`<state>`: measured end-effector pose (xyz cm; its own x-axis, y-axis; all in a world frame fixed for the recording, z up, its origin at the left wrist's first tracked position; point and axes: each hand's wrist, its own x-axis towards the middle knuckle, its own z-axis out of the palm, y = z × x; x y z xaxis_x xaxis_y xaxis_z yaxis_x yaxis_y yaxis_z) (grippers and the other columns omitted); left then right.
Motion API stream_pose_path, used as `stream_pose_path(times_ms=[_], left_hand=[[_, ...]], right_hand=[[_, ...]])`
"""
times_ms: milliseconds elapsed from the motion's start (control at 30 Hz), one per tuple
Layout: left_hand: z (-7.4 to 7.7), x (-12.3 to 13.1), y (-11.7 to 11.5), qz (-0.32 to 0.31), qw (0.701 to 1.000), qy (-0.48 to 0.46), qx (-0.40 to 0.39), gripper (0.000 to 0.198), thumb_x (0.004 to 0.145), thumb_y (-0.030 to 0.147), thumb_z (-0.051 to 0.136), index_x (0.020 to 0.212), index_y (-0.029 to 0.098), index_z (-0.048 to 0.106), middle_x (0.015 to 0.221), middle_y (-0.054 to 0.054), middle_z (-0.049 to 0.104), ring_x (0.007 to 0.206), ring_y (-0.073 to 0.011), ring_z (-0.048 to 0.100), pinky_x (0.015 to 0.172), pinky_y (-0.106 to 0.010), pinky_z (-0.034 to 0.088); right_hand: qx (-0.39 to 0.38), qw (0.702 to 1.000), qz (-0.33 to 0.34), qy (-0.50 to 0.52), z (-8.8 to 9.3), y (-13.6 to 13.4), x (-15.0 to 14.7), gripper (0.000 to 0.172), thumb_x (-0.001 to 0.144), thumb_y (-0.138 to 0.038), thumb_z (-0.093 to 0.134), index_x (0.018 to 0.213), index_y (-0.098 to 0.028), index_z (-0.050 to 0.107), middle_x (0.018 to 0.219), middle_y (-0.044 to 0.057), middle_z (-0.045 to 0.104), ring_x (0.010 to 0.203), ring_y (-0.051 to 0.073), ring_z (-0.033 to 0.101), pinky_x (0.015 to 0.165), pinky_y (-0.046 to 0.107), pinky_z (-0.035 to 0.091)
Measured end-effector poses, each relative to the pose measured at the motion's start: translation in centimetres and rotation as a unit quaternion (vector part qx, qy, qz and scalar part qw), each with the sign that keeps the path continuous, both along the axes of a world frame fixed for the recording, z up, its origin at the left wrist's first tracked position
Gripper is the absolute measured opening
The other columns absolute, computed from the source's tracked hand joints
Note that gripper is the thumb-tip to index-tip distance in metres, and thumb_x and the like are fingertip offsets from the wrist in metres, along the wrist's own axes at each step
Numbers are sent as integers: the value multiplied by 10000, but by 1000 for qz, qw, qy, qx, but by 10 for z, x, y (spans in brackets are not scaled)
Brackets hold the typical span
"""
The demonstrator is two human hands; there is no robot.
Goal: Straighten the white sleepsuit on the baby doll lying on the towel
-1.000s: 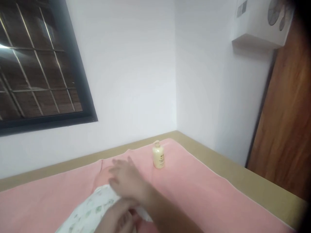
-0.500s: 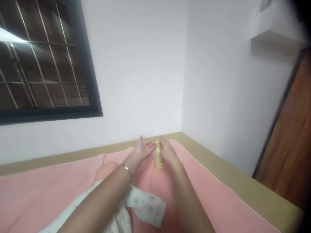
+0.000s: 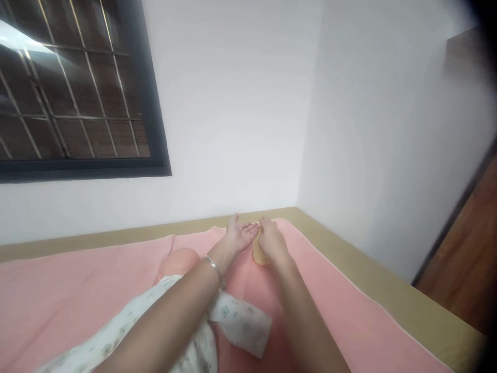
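My left hand [image 3: 241, 235] is held palm up with its fingers stretched out, the fingertips by the top of a pale yellow pump bottle [image 3: 259, 255]. On the bottle's top lies my right hand [image 3: 271, 236], fingers bent over the pump head, which they mostly hide. The bottle stands upright on a pink cloth [image 3: 97, 274]. Below my left forearm lies a baby or baby doll, its rounded head [image 3: 180, 260] partly covered by the arm. It wears a white patterned garment [image 3: 246, 326] with one sleeve spread to the right. Whether there is any liquid in my left palm cannot be made out.
The cloth covers a tan padded surface [image 3: 349, 264] whose border runs along white walls [image 3: 233, 114]. At the upper left is a dark-framed window [image 3: 157, 103] with bars. A brown wooden door [image 3: 466, 259] stands at the right.
The camera view has shifted, so the scene sits differently. My right hand is pressed lower over the pump head, covering more of the bottle. My left hand remains palm up beside it.
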<state>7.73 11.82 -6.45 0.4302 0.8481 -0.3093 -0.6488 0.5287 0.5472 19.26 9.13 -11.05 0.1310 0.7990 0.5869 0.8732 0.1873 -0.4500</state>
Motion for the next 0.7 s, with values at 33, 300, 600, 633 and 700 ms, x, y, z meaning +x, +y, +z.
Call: stream_pose_path(times_ms=[33, 300, 600, 633, 700], left_hand=[[-2, 0, 0, 3, 1000, 1, 2, 767, 920, 466, 368, 1454, -47, 167, 1415, -289, 350, 1282, -303, 442, 851, -300, 552], [-11, -14, -27, -86, 996, 3, -36, 670, 953, 433, 285, 1370, -91, 279, 1193, -324, 534, 1031, -314, 621, 733, -385, 555], [10, -121, -135, -118, 993, -23, 4, 703, 880, 467, 432, 1336, -65, 383, 1318, -290, 475, 1183, -316, 534, 959, -358, 445], [14, -135, -146, -103, 994, -31, 9, 681, 891, 466, 412, 1333, -52, 396, 1317, -274, 485, 1191, -305, 529, 977, -355, 433], [23, -160, -166, -75, 996, -47, 26, 627, 911, 469, 382, 1325, 1, 432, 1283, -231, 534, 1187, -280, 538, 989, -350, 425]], right_hand=[[3, 1000, -9, -14, 0, 1, -2, 373, 874, -73, 322, 1124, -90, 599, 1153, 134, 601, 1114, 210, 513, 994, 286, 336], [-38, 996, -71, -37, 3, -6, -11, 354, 851, -109, 356, 1083, -110, 624, 1086, 162, 631, 1010, 248, 568, 923, 350, 377], [33, 958, 136, 249, 37, -52, -68, 511, 868, -368, 423, 1318, -152, 535, 1354, 103, 511, 1321, 236, 384, 1115, 420, 261], [25, 939, 179, 291, 41, -66, -89, 531, 865, -424, 442, 1312, -156, 543, 1342, 106, 523, 1301, 244, 414, 1101, 426, 292], [-27, 914, 228, 334, 44, -94, -132, 552, 865, -508, 462, 1307, -189, 552, 1317, 98, 546, 1255, 253, 472, 1060, 426, 359]])
